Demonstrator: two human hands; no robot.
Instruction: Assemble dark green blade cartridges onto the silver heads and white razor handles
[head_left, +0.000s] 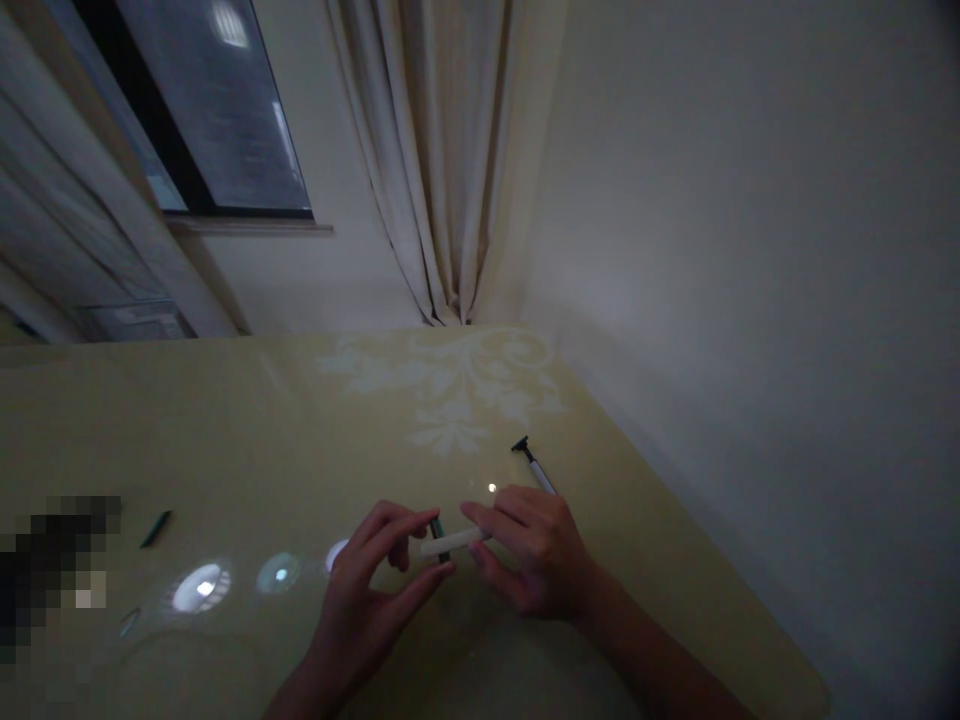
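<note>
My left hand (375,570) pinches a narrow dark green piece that looks like a razor cartridge (436,525) by its two ends, between thumb and fingertips. My right hand (536,550) grips a slim whitish stick (442,545). The stick's free end lies across the cartridge in view; I cannot tell whether the two touch. A razor (538,470) with a black head and pale grey handle rests on the table just beyond my right hand, which hides its lower end.
Over on the left of the glossy yellowish table (300,430) lies another small dark green piece (156,529). Lamp reflections shine on the surface. A plain wall (750,250) runs along the right edge, and a curtain (442,150) hangs behind. The far-left area is pixelated.
</note>
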